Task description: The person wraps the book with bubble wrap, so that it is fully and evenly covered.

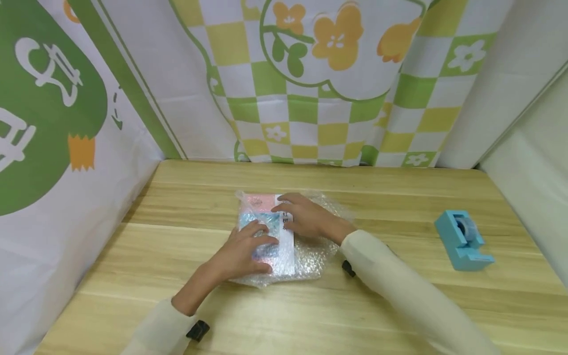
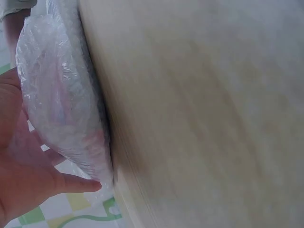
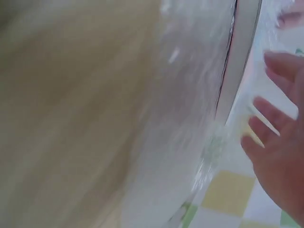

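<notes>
A book (image 1: 286,254) with a pink, blue and white cover lies on a sheet of bubble wrap (image 1: 312,259) at the middle of the table. Part of the wrap is folded over the cover's left side. My left hand (image 1: 241,250) rests on that folded part, fingers spread; the left wrist view shows the wrap (image 2: 61,90) bulging round the book's edge beside the thumb. Across the upper right of the cover reaches my right hand (image 1: 308,217), its fingers loosely extended. The right wrist view has the bare page edge (image 3: 242,57) next to these fingers.
A blue tape dispenser (image 1: 463,241) with a roll of clear tape stands on the right of the wooden table (image 1: 186,197). Loose bubble wrap spreads out right of the book. Patterned cloth (image 1: 306,108) hangs behind the table, and white sheeting lines both sides.
</notes>
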The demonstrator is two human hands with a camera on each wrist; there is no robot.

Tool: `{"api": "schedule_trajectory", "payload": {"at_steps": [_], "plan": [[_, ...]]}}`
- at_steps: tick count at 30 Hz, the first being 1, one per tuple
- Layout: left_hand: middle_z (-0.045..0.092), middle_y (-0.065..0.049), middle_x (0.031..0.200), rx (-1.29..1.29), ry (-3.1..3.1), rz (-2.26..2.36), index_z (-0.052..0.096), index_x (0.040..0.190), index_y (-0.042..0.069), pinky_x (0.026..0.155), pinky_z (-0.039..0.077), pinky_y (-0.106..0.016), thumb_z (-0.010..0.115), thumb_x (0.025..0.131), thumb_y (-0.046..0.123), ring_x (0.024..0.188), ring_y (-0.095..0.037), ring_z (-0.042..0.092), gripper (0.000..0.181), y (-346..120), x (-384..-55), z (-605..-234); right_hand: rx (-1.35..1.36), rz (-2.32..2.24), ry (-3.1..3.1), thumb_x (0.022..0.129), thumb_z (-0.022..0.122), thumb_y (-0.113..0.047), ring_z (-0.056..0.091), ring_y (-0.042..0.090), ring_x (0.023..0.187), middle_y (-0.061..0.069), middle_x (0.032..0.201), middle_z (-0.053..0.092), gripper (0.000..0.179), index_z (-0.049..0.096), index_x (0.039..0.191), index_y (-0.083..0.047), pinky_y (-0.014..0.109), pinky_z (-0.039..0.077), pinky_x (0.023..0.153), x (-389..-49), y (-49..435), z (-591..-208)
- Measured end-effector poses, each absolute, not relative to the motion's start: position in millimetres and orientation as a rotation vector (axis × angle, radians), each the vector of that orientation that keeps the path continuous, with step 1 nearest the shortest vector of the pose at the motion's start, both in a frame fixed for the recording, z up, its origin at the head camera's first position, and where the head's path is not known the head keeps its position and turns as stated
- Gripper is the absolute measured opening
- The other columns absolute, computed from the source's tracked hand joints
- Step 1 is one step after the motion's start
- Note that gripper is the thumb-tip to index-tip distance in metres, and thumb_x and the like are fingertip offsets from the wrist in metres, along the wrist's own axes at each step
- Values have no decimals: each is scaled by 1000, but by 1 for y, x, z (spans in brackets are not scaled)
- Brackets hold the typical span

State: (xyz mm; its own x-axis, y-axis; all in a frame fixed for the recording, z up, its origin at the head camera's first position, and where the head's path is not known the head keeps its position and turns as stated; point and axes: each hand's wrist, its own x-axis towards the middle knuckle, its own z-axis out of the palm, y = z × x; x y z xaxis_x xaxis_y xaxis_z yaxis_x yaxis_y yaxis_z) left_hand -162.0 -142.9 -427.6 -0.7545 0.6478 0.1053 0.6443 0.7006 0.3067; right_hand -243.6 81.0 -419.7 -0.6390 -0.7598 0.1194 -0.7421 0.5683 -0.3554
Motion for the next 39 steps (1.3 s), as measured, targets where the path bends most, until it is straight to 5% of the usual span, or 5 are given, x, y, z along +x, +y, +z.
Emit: {"api": "schedule_trajectory", "payload": {"at_steps": [11,22,30,39], "plan": [[46,0,120,1056,2898,478,58,115,28,88,25,-64,73,65,49,119,-17,32,56,-142,-159,-425,-403,-762,2908,84,60,-26,40,40,111,22,122,47,54,44,128,2,50,31,93,-242,154,-414],[44,1,119,1075,2899,460,57,115,29,86,27,-64,72,65,49,118,-16,33,56,-141,-163,-423,-116,-1025,2824,81,61,-31,50,34,98,21,110,55,46,54,110,4,44,41,81,-231,178,-418],[45,0,119,1074,2910,470,58,114,28,85,31,-60,73,64,48,115,-16,34,56,-141,-160,-428,131,-1801,2160,84,58,-7,59,19,67,17,85,55,49,35,122,13,35,52,64,-221,178,-413],[45,0,118,1118,2912,471,57,114,29,84,32,-61,73,65,49,115,-16,34,56,-137,-160,-429,119,-1981,2061,85,57,-7,59,13,59,14,82,60,29,42,106,7,30,52,57,-215,161,-395]]}}
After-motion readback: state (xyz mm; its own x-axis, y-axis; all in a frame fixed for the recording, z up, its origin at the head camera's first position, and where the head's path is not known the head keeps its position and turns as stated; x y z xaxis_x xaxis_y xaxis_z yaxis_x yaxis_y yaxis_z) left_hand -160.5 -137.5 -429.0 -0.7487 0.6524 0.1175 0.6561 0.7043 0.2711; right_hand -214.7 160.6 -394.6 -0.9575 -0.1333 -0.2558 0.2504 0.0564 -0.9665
